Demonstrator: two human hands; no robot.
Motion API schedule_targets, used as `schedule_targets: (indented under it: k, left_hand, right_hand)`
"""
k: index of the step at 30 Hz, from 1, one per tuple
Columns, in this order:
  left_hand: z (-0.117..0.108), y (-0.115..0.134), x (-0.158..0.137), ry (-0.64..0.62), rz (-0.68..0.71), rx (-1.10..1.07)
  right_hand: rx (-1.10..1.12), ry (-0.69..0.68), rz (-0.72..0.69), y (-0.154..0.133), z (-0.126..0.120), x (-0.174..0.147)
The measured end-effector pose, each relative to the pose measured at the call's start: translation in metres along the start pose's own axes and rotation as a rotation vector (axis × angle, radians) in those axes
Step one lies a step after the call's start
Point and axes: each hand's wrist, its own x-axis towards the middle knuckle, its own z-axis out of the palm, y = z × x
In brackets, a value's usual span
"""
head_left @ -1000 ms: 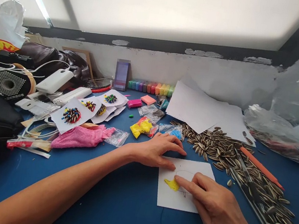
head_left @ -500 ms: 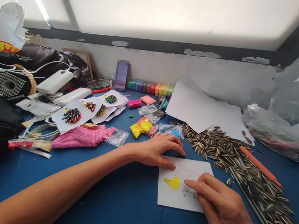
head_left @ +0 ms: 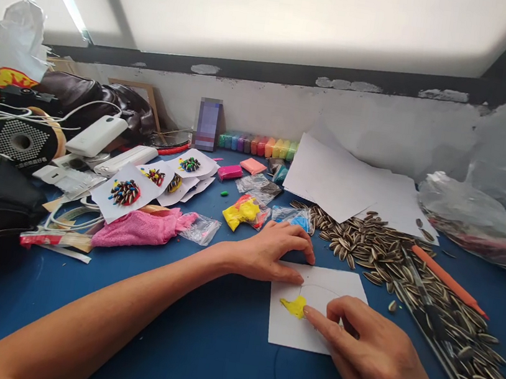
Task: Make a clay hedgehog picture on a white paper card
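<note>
Both grips slack, the left hand [head_left: 272, 252] rests on the white drawing paper [head_left: 293, 334] while the right hand [head_left: 369, 350] sets its index fingertip at the yellow clay's [head_left: 295, 306] edge.

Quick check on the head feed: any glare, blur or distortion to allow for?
Head view: the pale window panel glows, nearly featureless; head view: the upright phone is pixelated; head view: shapes seem stretched toward the edges, wide-angle style; head view: the yellow patch and right hand look reasonably sharp.
</note>
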Motion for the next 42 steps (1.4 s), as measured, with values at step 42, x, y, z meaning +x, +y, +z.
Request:
schedule_targets:
  k: [42]
  left_hand:
    - [-0.012,0.005,-0.007,-0.220,0.081,0.082]
  right_hand:
    - [0.379,-0.123,0.267,-0.016,-0.001,0.008]
